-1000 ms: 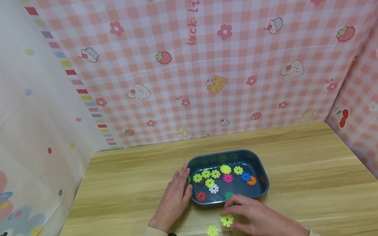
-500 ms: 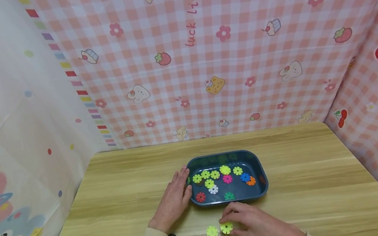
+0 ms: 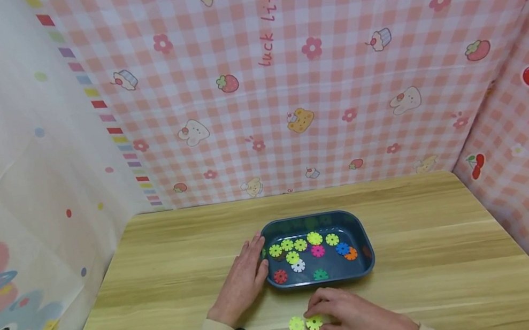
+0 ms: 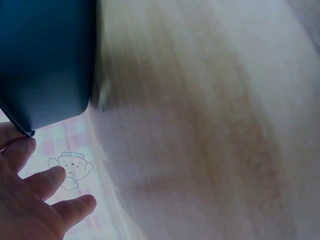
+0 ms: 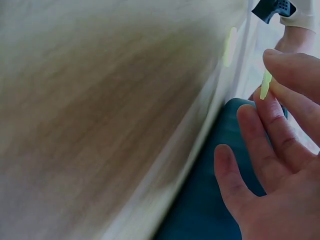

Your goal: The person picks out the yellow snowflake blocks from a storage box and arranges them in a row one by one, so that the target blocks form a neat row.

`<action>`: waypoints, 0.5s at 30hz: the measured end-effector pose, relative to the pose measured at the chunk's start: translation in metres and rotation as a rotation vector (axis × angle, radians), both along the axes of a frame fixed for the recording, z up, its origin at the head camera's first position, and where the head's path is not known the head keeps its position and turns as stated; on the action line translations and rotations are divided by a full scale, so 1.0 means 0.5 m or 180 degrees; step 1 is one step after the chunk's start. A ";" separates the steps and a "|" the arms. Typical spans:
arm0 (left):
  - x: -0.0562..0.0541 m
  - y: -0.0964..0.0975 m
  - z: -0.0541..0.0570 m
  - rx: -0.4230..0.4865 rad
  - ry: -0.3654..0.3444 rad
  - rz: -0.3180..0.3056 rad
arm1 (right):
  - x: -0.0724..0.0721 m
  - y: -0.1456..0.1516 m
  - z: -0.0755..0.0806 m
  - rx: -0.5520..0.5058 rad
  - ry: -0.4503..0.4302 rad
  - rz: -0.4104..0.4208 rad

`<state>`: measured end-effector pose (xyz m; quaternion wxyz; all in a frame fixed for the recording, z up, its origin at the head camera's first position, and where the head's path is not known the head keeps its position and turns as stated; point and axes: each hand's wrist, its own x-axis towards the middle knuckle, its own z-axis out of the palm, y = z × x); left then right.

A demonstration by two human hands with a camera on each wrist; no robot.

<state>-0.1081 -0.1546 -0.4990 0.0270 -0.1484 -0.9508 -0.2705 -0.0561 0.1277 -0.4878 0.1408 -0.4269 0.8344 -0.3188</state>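
Note:
My right hand (image 3: pixel 357 314) pinches a yellow-green notched plastic disc (image 3: pixel 314 325) between thumb and fingers, just above or at the table in front of the tray. Close to its left, a matching yellow-green disc (image 3: pixel 296 325) lies flat on the wood. In the right wrist view the pinched disc (image 5: pixel 266 85) appears edge-on at the fingertips, while the other fingers are spread. My left hand (image 3: pixel 242 283) rests with fairly straight fingers against the left rim of a dark blue tray (image 3: pixel 353 269). The left wrist view has its fingers touching the tray's edge (image 4: pixel 47 65).
Inside the tray lie several yellow-green discs (image 3: pixel 300 245), plus red (image 3: pixel 280 277), white (image 3: pixel 297 266), green (image 3: pixel 320 274), pink (image 3: pixel 318 251), blue (image 3: pixel 342 248) and orange (image 3: pixel 351 254) ones. Checked cloth (image 3: pixel 334 88) hangs behind the wooden table (image 3: pixel 422 234).
My right hand has drawn the pinched disc toward me and slightly left, away from the tray and beside the loose disc. The left hand has stayed on the tray rim.

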 end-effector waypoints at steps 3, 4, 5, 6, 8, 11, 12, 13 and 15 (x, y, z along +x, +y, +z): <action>0.000 0.000 0.000 -0.0006 -0.0009 0.0006 | -0.003 -0.004 -0.004 0.0038 0.0135 0.0048; 0.000 0.000 0.000 -0.0005 -0.0015 0.0007 | -0.004 -0.005 -0.005 0.0057 0.0163 0.0063; 0.000 0.000 0.000 -0.0002 -0.0021 0.0008 | -0.005 -0.006 -0.006 0.0072 0.0170 0.0074; 0.000 0.000 0.001 0.0000 -0.0025 0.0011 | -0.006 -0.007 -0.007 0.0088 0.0157 0.0081; 0.000 0.001 0.001 0.0003 -0.0034 0.0013 | -0.009 -0.009 -0.008 0.0120 0.0133 0.0090; 0.001 0.001 0.002 0.0008 -0.0042 0.0014 | -0.015 -0.011 -0.011 0.0165 0.0090 0.0098; 0.001 0.001 0.003 0.0009 -0.0044 0.0014 | -0.016 -0.011 -0.012 0.0172 0.0073 0.0097; 0.001 0.001 0.003 0.0012 -0.0049 0.0014 | -0.018 -0.011 -0.012 0.0172 0.0092 0.0100; 0.001 0.001 0.003 0.0019 -0.0057 0.0015 | -0.022 -0.011 -0.014 0.0162 0.0128 0.0105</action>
